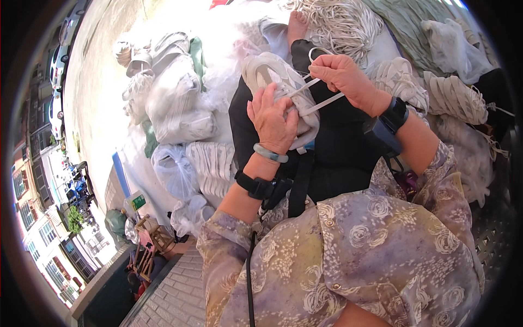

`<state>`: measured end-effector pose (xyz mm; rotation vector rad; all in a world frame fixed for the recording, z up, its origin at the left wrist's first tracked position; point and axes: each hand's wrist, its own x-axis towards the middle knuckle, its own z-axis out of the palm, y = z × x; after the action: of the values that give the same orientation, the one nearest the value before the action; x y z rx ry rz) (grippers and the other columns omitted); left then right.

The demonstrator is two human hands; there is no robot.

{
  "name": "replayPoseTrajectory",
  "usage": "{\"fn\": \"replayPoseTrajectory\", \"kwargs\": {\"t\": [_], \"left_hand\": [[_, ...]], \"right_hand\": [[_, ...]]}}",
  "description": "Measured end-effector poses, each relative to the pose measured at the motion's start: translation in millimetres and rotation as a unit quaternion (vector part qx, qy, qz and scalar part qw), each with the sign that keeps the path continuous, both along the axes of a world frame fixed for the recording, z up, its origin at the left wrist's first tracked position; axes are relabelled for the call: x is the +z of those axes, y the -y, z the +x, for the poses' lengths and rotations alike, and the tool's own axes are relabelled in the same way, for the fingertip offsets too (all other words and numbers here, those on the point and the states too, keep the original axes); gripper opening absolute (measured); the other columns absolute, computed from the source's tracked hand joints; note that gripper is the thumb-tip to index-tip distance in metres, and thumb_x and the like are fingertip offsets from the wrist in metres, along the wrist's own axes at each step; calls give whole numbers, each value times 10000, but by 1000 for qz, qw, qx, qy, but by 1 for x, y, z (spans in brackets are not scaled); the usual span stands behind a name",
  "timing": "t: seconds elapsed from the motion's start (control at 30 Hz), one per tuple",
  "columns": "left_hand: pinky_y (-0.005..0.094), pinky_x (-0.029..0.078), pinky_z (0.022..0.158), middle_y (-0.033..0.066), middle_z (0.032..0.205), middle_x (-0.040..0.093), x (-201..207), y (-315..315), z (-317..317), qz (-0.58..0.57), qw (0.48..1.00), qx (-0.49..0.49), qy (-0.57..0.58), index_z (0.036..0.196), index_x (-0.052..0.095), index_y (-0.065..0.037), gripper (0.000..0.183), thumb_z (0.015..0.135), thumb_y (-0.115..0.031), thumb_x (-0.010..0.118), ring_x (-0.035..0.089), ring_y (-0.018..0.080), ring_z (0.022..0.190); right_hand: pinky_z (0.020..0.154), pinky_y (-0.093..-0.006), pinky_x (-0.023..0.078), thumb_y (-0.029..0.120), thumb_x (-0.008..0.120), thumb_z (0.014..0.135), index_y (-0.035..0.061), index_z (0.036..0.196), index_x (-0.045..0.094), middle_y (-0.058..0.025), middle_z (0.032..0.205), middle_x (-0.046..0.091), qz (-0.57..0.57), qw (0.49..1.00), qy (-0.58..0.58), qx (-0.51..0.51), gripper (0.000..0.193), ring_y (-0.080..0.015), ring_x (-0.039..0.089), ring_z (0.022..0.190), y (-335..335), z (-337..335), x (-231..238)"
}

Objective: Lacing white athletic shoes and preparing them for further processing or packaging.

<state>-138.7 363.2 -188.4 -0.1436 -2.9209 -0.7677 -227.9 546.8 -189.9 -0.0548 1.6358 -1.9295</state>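
Pinching a white lace [306,85] with the right hand [348,80], just above a white shoe [279,73]; resting the left hand [274,120], fingers loosely spread, on that shoe, set on black cloth [346,158] before a flowered shirt [376,234], near bundled pale laces [340,27]

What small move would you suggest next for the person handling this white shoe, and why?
Perhaps draw the right hand gently away to take up slack: it pinches the white lace, strands stretch from the shoe toward it, and the left hand lies on the shoe, seemingly steadying it.
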Motion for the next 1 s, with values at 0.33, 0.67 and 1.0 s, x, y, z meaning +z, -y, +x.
{"fn": "replayPoseTrajectory", "kwargs": {"t": [0.33,0.67,1.0], "left_hand": [[421,275,974,142,1210,513,-3,-2,-1,9,1000,8,-17,817,632,-70,196,633,-134,653,425,332,1155],[422,281,973,146,1196,524,-2,-1,-1,24,999,9,-25,804,632,-68,183,629,-123,641,439,334,1145],[422,270,981,142,1200,523,-4,-4,-2,23,999,5,-28,819,639,-71,199,628,-128,642,436,328,1150]], "right_hand": [[544,-239,393,145,573,839,-18,808,601,-15,596,517,191,946,-257,51,168,-61,439,587,16,13,-19],[571,-199,402,119,551,886,0,952,604,20,694,562,161,869,-417,-215,146,-41,466,628,-29,-35,31],[506,-203,415,146,551,867,20,809,585,2,601,529,173,962,-184,99,143,-60,488,563,9,13,-6]]}}
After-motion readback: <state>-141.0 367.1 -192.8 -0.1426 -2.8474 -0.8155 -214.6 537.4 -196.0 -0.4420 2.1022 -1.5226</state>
